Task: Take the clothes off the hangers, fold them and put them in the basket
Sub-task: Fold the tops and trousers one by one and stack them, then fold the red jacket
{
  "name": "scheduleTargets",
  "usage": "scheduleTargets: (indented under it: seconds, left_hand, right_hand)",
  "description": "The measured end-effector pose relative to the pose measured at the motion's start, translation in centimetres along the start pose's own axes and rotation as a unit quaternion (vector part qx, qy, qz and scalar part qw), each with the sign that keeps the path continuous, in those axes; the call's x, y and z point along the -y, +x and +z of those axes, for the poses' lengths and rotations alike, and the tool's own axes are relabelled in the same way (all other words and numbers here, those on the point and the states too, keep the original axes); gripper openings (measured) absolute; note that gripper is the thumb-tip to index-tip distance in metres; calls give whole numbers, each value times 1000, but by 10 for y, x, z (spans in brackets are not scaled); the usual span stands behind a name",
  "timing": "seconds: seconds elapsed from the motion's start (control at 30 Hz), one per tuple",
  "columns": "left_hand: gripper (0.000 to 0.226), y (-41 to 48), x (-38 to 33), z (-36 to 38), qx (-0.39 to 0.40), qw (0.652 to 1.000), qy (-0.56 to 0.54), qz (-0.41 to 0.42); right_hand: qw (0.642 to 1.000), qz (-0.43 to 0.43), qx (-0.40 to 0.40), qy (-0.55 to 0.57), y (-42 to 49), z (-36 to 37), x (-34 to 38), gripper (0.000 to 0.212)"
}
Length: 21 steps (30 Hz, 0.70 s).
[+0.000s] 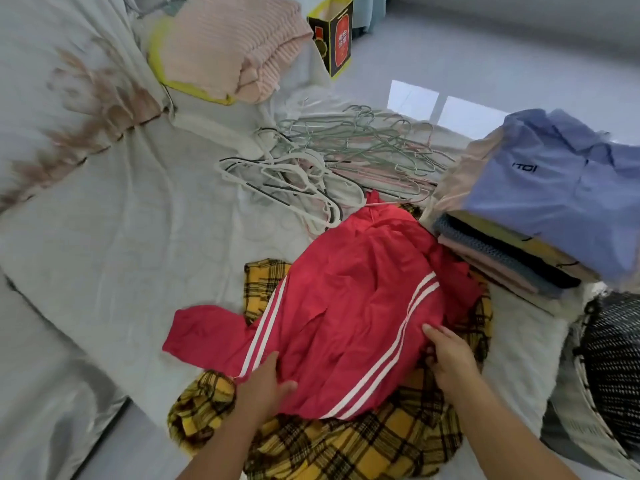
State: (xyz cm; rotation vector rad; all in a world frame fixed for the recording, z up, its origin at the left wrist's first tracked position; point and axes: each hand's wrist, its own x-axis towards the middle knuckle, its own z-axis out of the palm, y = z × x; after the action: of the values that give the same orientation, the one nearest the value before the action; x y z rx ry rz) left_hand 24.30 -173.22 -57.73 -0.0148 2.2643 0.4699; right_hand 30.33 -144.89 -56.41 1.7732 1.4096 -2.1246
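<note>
red striped jacket [346,306] lies flat, long axis running from its near hem between the hands, away and a little right to the collar end. one sleeve sticks out beyond the left hand [264,382]. hands apart, both on the near end. left hand rests flat on the hem, fingers fairly straight. right hand [450,351] sits on the right edge by the white stripes; cannot tell if the thumb pinches the fabric. collar end is well ahead of both hands, more in line with the right.

thin pink hanger [381,203] shows at the collar; likely to come out first, though whether it is inside is unclear.

yellow plaid garment [346,445] lies under the jacket. loose hanger pile [329,161] is beyond the collar. folded stack [540,216] is ahead-right of the right hand, wicker basket [588,372] just beside it to the right.
</note>
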Motion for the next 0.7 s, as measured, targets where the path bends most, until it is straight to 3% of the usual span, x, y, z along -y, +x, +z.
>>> scheduleTargets:
  seconds: [0.13,0.27,0.33,0.43,0.53,0.63,0.7]
  left_hand:
    - [57,-15,-36,-15,14,975,-223,-3]
    - [62,-32,-103,-51,143,858,-493,13]
    - [62,-37,-129,-71,160,860,-480,61]
    - [73,-47,-143,-89,85,919,-377,83]
    - [60,-75,-137,-94,45,943,-311,112]
    - [34,-139,-127,-101,101,929,-323,149]
    - [35,-176,-118,-100,147,913,-332,188]
  right_hand:
    - [989,-57,125,-52,-58,31,14,21]
    - [954,-106,230,-160,-126,51,9,14]
    - [947,-121,243,-172,-149,55,9,16]
    - [947,-112,263,-146,-182,51,11,13]
    - [951,-116,257,-127,-212,34,7,13]
    - [988,-52,141,29,-230,14,5,27]
    - [980,18,101,171,-238,7,7,46]
